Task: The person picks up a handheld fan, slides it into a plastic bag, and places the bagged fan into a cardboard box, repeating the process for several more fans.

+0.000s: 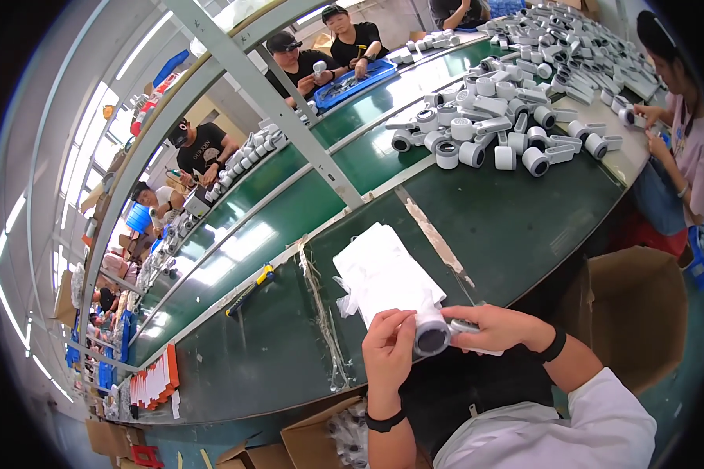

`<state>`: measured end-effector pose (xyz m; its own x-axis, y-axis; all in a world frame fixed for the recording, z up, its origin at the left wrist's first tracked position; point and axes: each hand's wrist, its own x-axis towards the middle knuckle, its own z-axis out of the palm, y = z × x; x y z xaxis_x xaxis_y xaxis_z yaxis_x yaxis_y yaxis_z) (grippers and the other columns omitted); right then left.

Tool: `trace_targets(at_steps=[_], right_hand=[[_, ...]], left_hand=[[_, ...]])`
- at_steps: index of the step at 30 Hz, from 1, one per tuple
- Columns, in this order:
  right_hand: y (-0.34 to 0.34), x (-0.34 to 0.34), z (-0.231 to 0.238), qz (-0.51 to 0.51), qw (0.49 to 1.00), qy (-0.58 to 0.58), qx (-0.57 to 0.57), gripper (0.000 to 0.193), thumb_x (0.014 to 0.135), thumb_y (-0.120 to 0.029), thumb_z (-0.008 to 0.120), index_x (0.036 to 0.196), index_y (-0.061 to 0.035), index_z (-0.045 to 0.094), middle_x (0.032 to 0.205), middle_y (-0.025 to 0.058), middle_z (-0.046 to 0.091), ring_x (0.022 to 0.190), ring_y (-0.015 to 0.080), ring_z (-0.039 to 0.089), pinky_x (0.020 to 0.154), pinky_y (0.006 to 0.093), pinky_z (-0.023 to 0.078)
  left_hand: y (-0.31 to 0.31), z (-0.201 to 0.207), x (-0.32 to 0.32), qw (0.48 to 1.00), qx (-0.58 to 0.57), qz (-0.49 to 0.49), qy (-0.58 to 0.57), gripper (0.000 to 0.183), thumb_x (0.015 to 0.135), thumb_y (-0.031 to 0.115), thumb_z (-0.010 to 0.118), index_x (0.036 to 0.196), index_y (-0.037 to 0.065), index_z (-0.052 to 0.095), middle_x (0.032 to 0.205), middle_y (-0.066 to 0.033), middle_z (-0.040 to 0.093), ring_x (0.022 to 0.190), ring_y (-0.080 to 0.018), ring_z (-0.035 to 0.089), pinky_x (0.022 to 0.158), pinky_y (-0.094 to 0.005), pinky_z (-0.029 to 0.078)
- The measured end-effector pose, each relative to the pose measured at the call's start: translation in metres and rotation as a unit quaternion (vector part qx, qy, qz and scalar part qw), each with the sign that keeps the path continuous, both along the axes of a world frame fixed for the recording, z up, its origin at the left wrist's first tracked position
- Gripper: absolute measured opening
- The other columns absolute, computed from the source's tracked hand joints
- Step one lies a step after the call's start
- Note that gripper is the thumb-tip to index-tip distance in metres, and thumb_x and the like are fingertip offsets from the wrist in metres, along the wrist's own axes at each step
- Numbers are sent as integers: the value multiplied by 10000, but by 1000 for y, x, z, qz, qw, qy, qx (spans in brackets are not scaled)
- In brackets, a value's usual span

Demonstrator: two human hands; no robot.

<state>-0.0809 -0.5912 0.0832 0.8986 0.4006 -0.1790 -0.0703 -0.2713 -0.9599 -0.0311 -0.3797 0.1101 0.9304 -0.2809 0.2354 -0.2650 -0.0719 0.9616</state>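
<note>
Close to the near table edge, a white and grey handheld device [431, 336] with a round head and a dark disc on its end is held between my two hands. My left hand [391, 344] grips the head's left side with thumb and fingers. From the right, my right hand [493, 328] is closed around the handle part, whose pale end sticks out below the fingers. Just beyond the device lies a stack of thin white bags or sheets [387, 270], its near end partly behind my left hand.
A big heap of similar devices [516, 117] covers the far right of the green table [289, 344]. A yellow-and-black cutter [250, 289] lies to the left, beyond which stand orange-and-white boxes [156, 379]. Cardboard boxes [633, 320] flank me. People work across the conveyor [266, 203] and at right.
</note>
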Motion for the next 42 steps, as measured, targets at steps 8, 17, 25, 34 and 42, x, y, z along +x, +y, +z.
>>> trace_targets(at_steps=[8,17,25,34,42], right_hand=[[27,0,-3,-190,975,52,107,540,913,-235,609,1365,-42,386,811,81,667,728,181,659,714,329,535],[42,17,-28,-291,901,-41,318,631,908,-79,573,1464,-39,275,1149,133,601,1021,165,593,857,296,480],[51,24,-20,-301,896,17,327,307,979,-141,534,1252,-13,473,1042,86,614,911,112,578,774,254,474],[79,27,-38,-374,909,-125,132,229,963,-185,530,1130,-30,526,988,130,592,879,250,575,776,342,471],[68,24,-20,-398,870,-288,33,92,838,-74,608,891,-15,655,755,143,633,690,296,621,629,357,493]], left_hand=[[-18,-8,-14,966,126,61,-216,119,847,-15,683,959,12,708,902,-68,584,686,-131,559,602,-230,445],[-24,-36,-31,976,64,-59,-200,110,851,-29,677,958,-6,682,887,-93,616,688,-165,591,598,-253,474],[-7,-53,-35,984,-154,-66,53,234,953,11,551,1183,-29,536,882,-92,618,752,-136,614,701,-298,537],[-21,-63,-28,961,-208,-12,183,528,986,57,489,1462,75,262,1183,-111,578,913,-172,613,635,-285,539],[4,-53,-24,886,-358,-88,282,503,926,117,636,1364,53,396,1204,-128,592,962,-265,652,629,-346,587]])
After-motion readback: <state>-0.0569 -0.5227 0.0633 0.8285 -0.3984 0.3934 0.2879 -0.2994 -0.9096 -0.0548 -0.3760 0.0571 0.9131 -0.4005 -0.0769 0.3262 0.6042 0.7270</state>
